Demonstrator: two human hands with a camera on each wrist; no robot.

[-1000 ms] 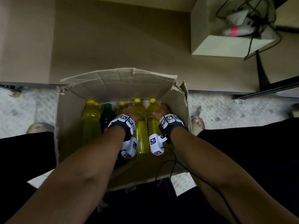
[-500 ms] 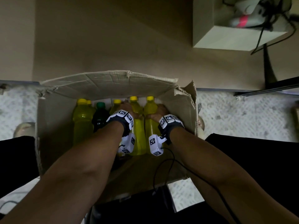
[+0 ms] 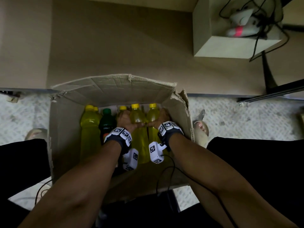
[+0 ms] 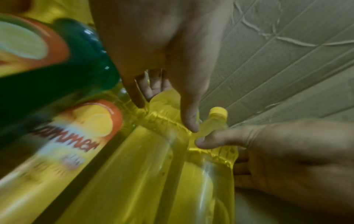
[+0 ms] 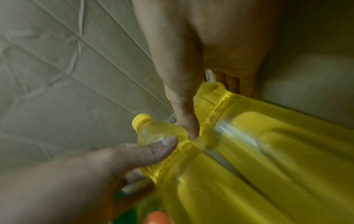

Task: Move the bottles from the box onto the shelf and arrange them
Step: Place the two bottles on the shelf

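An open cardboard box [image 3: 65,129] on the floor holds several upright yellow bottles and one dark green bottle [image 3: 107,122]. Both hands are down in the box on two neighbouring yellow-capped bottles. My left hand [image 3: 125,118] grips the left yellow bottle [image 3: 137,118] at its shoulder, thumb in front and fingers behind [image 4: 153,84]. My right hand [image 3: 162,116] grips the right yellow bottle [image 3: 152,116] the same way, beside the box's right wall. In the right wrist view, the right hand's thumb [image 5: 185,121] presses that bottle [image 5: 268,144]. The two thumbs nearly meet between the bottles.
More yellow bottles [image 3: 89,125] stand at the box's left side. Behind the box is a brown panel [image 3: 123,46]. At the upper right, a pale box [image 3: 230,46] holds cables and a white device. Bare feet and dark trouser legs flank the box on the patterned floor.
Both hands stay wrapped round the same two yellow bottles. The head view has shifted slightly, so the box now sits a little further left in the picture.
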